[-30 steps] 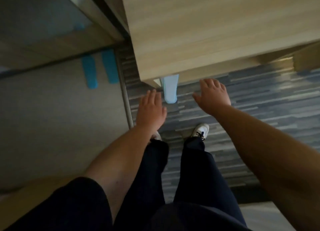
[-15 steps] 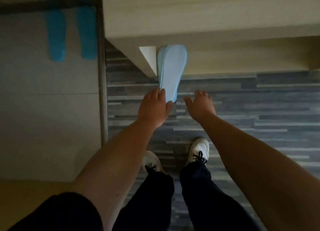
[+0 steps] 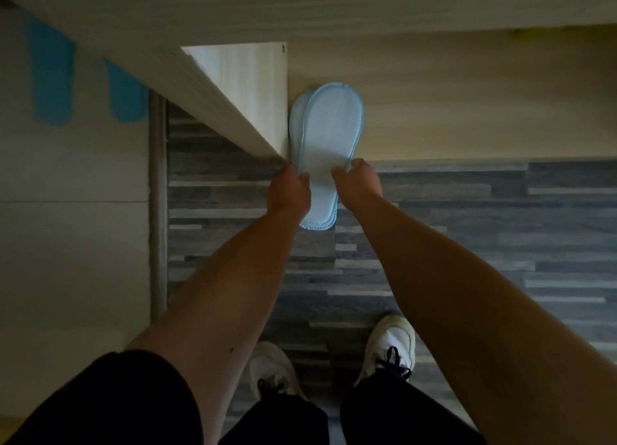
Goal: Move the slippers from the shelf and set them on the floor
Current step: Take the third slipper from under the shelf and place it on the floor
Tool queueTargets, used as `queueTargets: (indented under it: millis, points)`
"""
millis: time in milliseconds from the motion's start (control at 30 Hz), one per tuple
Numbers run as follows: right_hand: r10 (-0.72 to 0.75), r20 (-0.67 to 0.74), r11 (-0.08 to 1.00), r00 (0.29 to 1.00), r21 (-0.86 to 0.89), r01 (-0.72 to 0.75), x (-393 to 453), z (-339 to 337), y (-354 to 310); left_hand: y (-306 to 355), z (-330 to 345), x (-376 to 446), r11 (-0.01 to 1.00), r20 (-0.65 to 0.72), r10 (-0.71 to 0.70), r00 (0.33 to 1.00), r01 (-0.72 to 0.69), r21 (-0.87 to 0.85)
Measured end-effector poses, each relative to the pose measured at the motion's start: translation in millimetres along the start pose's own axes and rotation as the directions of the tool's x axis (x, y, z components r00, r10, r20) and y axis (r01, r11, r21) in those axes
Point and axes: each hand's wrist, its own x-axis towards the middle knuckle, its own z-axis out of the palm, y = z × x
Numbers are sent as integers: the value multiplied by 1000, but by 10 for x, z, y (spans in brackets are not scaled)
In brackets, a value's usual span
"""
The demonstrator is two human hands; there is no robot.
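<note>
A stacked pair of pale blue slippers [image 3: 329, 134] lies flat on the low wooden shelf [image 3: 467, 110], toes pointing inward and heels hanging over the shelf's front edge. My left hand [image 3: 289, 191] pinches the left edge of the stack near its middle. My right hand [image 3: 357, 184] pinches the right edge at the same height. Both hands are closed on the slippers. The lower slipper shows only as a thin rim under the top one.
A pale vertical side panel [image 3: 247, 90] stands just left of the slippers. Grey striped floor [image 3: 467, 227] spreads below the shelf. My two white sneakers [image 3: 390, 347] stand on it. A reflective panel [image 3: 66, 211] at the left mirrors two blue shapes [image 3: 50, 77].
Both hands moved forward and closed on the slippers' edges. The view moved closer and lower, showing more of the shelf and the full slipper stack.
</note>
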Motion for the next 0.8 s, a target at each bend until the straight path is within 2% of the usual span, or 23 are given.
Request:
queueTargets:
  millis: [300,567,800]
  points:
    - [49,-9,989,999,137,-47,72,68,74,-93,-9,116,997,-33,-22,999,20,-81]
    - [91,25,942,996,322,-94,-107,-275,90,66,-239,-141,921,144,-14,989,69,-383]
    - [166,142,925,976,319,-204,-1328,-954,-31,432,-1037,-1230,851,284,-16,959,162,-499]
